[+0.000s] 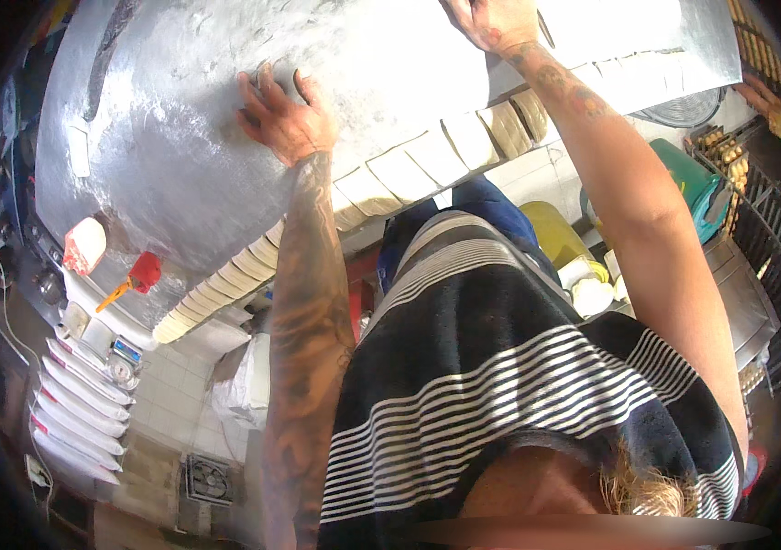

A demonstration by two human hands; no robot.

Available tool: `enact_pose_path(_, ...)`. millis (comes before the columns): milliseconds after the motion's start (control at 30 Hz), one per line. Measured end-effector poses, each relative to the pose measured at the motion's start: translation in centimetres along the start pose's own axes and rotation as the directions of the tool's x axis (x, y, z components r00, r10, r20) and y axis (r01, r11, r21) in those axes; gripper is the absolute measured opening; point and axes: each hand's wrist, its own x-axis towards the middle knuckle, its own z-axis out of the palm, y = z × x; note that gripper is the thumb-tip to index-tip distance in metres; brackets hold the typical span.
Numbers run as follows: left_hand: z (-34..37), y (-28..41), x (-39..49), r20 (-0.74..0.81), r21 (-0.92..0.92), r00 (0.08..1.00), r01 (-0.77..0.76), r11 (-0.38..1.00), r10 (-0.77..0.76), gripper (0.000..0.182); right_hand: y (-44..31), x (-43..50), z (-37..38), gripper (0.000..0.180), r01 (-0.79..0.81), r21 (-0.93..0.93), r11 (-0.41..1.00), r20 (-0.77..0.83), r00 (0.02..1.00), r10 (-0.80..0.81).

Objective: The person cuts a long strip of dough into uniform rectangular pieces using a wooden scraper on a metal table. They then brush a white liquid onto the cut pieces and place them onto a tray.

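My left hand is over the metal worktable, its fingers spread, nothing seen in it. My right hand reaches to the top edge of the picture, over a very bright part of the table; its fingers are partly cut off, and glare hides what lies beneath. A long row of cut dough pieces runs along the near edge of the table, passing below both forearms. Toward the left corner lie a red scoop-like tool with an orange handle and a red-and-white bag.
Stacked white sacks and a small scale stand at lower left. A green bin and a yellowish bin are below the table's near side. Racks with bread pieces stand at right, where another person's hand shows.
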Motion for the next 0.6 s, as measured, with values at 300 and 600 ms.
enact_pose_path(300, 0.7, -0.1, -0.6, -0.055, -0.074, 0.998, -0.002, 0.997, -0.002, 0.056, 0.8, -1.0, 0.7, 0.026, 0.089, 0.000, 0.996, -0.121, 0.989, -0.089)
enact_pose_path(600, 1.5, -0.9, -0.8, -0.072, -0.119, 0.995, -0.076, 0.990, 0.067, 0.065, -1.0, -23.9, -7.4, 0.027, -0.281, 0.648, 0.708, -0.376, 0.690, 0.618)
